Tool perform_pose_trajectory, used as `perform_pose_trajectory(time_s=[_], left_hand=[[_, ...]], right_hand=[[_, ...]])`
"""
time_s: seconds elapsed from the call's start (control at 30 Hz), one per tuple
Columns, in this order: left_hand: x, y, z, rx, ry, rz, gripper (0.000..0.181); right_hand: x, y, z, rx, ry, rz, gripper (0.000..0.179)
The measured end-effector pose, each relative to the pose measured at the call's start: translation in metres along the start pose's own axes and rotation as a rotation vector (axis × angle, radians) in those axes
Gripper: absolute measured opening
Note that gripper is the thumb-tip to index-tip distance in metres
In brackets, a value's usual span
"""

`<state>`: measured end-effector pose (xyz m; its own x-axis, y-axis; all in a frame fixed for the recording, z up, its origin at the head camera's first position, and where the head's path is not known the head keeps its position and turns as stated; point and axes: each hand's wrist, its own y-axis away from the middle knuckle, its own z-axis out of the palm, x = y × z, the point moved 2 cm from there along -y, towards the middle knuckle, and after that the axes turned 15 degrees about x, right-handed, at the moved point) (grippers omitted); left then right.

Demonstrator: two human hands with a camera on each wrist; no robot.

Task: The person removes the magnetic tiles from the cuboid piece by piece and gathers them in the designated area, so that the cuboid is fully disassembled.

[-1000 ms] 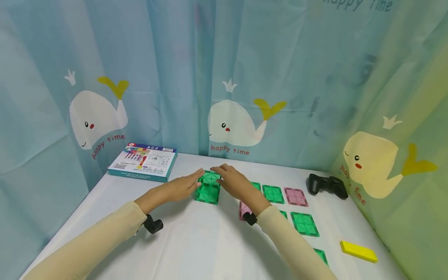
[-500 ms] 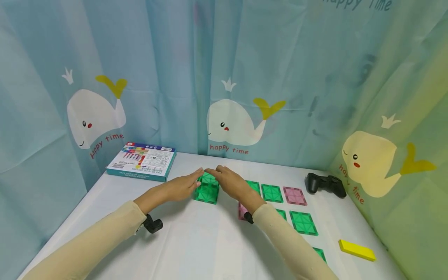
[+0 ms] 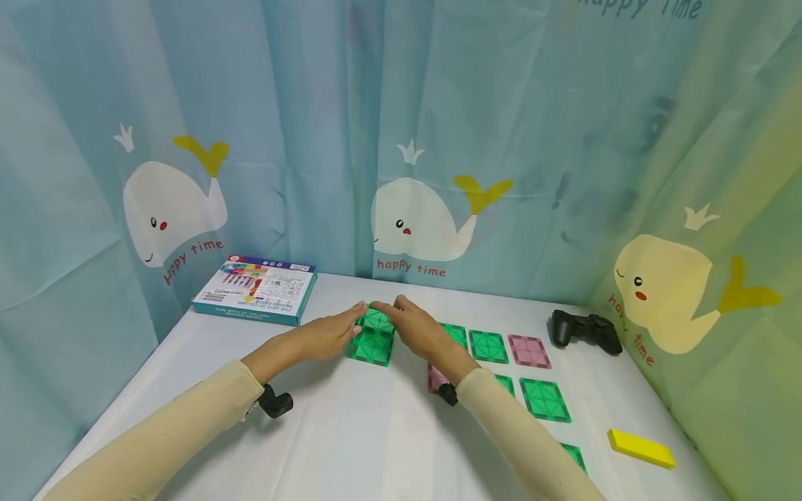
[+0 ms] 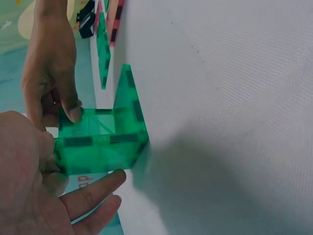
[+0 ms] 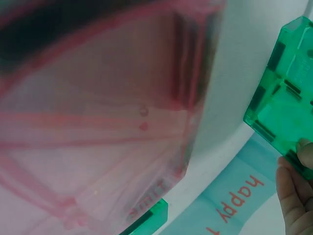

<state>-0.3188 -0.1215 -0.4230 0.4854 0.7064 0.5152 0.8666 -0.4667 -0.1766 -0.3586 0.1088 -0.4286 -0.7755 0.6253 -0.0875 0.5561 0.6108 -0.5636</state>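
Translucent green magnetic tiles [image 3: 372,341], joined into an upright boxlike shape, stand on the white table between both hands. My left hand [image 3: 326,337] is at their left side. In the left wrist view, its thumb and bent fingers pinch the outer edge, while two other fingers stretch alongside the lower wall. My right hand [image 3: 416,330] comes from the right and pinches the far upper edge, thumb [image 4: 73,113] against a wall. The right wrist view shows part of the green tiles [image 5: 283,105] with fingers at their edge. Some fingertips are hidden behind the tiles.
Loose green tiles [image 3: 544,400] and pink tiles [image 3: 529,351] lie flat to the right, some under my right forearm. A black game controller [image 3: 585,332], a yellow block [image 3: 640,449] and a flat printed box [image 3: 255,289] sit near the edges. Whale-printed curtains surround the table.
My right hand has shifted slightly left along the top of the green tiles, its fingertips closer to the left hand. The left hand and the tiles look almost unmoved.
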Motion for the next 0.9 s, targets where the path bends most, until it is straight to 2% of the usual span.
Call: perform_pose_trajectory(time_s=[0.23, 0.43, 0.57, 0.7, 0.9], left_hand=[[0.001, 0.003, -0.001, 0.012, -0.013, -0.019, 0.061], [0.002, 0.004, -0.002, 0.018, -0.002, -0.006, 0.061], [0.002, 0.003, -0.002, 0.014, -0.006, -0.005, 0.060], [0.000, 0.004, -0.002, 0.014, -0.014, -0.010, 0.060], [-0.001, 0.005, -0.002, 0.013, -0.010, -0.013, 0.060]], right_hand=[[0.006, 0.001, -0.002, 0.014, -0.019, 0.073, 0.058], [0.010, 0.000, -0.011, 0.024, -0.114, 0.170, 0.056], [0.015, -0.001, -0.026, 0.070, -0.160, 0.178, 0.054], [0.023, 0.002, -0.048, 0.075, -0.219, 0.221, 0.055], [0.037, 0.024, -0.083, 0.072, -0.306, 0.320, 0.055]])
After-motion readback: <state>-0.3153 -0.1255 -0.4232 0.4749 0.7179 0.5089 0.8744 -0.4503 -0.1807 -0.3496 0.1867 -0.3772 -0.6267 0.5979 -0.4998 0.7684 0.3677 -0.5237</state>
